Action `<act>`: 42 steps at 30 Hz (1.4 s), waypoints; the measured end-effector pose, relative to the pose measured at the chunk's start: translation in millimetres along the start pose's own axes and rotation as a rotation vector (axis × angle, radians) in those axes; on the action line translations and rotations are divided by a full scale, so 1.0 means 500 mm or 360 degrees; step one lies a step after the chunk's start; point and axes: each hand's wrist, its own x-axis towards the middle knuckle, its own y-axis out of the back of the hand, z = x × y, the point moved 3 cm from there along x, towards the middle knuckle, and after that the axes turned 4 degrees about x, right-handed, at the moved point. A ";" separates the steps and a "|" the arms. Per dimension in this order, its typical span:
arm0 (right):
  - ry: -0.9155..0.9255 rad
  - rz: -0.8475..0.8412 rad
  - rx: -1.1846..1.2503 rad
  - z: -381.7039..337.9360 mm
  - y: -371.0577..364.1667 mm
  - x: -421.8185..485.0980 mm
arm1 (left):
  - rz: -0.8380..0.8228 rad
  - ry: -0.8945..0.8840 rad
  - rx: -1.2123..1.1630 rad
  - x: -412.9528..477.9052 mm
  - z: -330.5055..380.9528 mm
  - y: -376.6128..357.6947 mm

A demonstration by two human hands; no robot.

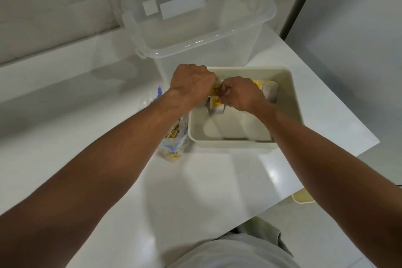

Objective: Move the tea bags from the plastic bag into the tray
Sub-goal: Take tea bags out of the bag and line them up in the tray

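Partway: left hand [191, 85] and right hand [243, 95] both clamped on yellow tea bags [217, 105] at the cream tray's [230, 144] far end. The plastic bag [174, 143] beside it holds more, so the transfer is unfinished.

Glossy white table [206, 180], pale wall [43, 6], grey floor [359, 61]

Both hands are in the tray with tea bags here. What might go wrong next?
1. The left hand and right hand both grip yellow-and-white paper tea bags bunched low in the cream rectangular plastic tray; some could slip or tear.
2. The left forearm passes over the clear plastic bag with blue print; drawing back may knock it.
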 end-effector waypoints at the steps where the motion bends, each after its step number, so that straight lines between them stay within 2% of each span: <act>1: -0.0012 0.0019 -0.0015 0.000 0.000 0.007 | 0.0016 -0.0007 0.0021 0.004 0.002 0.002; 7: -0.0048 0.0153 -0.0062 0.012 -0.003 0.029 | 0.0070 0.0001 0.0121 0.026 0.003 -0.006; 16: 0.0015 0.0341 -0.0394 0.002 -0.007 0.029 | 0.0053 0.0018 0.0193 0.044 0.003 -0.019; 24: 0.0005 0.0482 -0.0161 0.028 0.008 -0.002 | 0.0111 -0.0028 0.0094 -0.014 0.019 0.018; 26: 0.0065 0.0394 -0.0117 0.042 0.009 -0.016 | 0.0097 -0.0171 0.0111 -0.051 0.062 0.020; 28: 0.0186 0.0099 -0.0190 0.051 -0.003 -0.028 | -0.0014 -0.0294 0.0100 -0.078 0.110 0.000; 30: 0.0242 -0.0181 -0.0343 0.056 -0.020 -0.043 | -0.0131 -0.0294 0.0071 -0.080 0.138 -0.024; 31: 0.0262 -0.0227 -0.0417 0.059 -0.026 -0.049 | -0.0181 -0.0279 0.0074 -0.074 0.144 -0.029; 34: 0.0312 -0.0174 -0.0534 0.062 -0.036 -0.052 | -0.0291 -0.0275 0.0113 -0.053 0.141 -0.031; 39: 0.0318 -0.0112 -0.0511 0.046 -0.034 -0.050 | -0.0456 -0.0216 0.0290 -0.041 0.129 -0.030; 42: 0.0335 -0.0089 -0.0516 0.036 -0.034 -0.053 | -0.0474 -0.0143 0.0199 -0.034 0.131 -0.045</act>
